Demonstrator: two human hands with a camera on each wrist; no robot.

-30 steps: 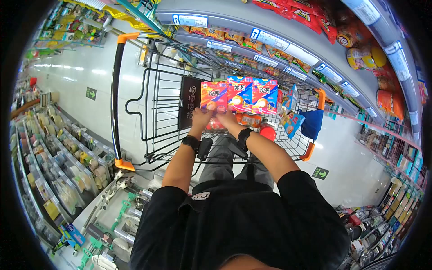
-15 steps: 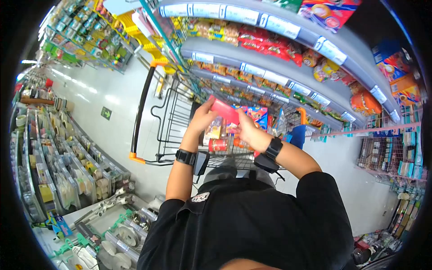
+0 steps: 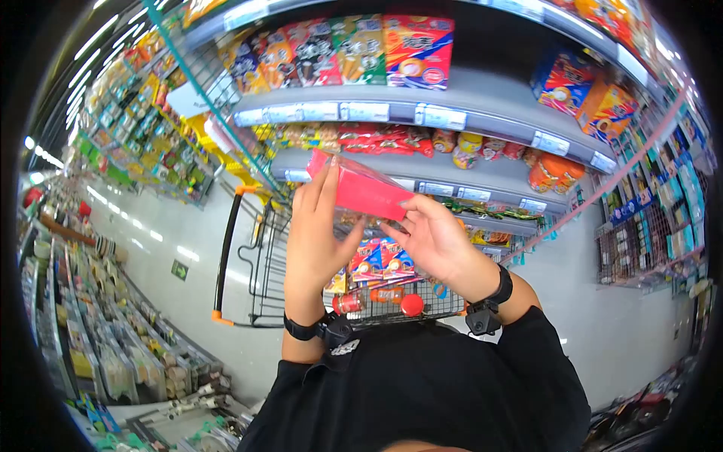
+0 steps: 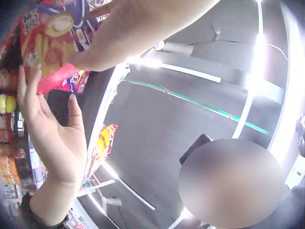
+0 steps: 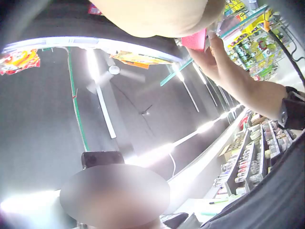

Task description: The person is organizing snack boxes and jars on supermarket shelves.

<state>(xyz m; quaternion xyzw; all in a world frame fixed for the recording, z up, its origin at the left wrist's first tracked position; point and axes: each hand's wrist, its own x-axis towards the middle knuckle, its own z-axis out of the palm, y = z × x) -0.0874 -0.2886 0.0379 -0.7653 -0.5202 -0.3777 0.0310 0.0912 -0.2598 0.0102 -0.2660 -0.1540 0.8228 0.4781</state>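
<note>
A pinkish-red box (image 3: 373,192) was held up between two hands, in front of the far shelf (image 3: 493,102)
From where I stood, the left hand (image 3: 309,237) pressed straight fingers against the box near its left end, the right hand (image 3: 444,245) met the right end with extended fingers, and both thumbs stood apart, neither hand clenched; nearer and lower, the cart (image 3: 227,260) carried red-and-blue boxes (image 3: 367,260) and a red-lidded jar (image 3: 412,305)

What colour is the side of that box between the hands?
Pinkish red; the box shows best in head view.
</note>
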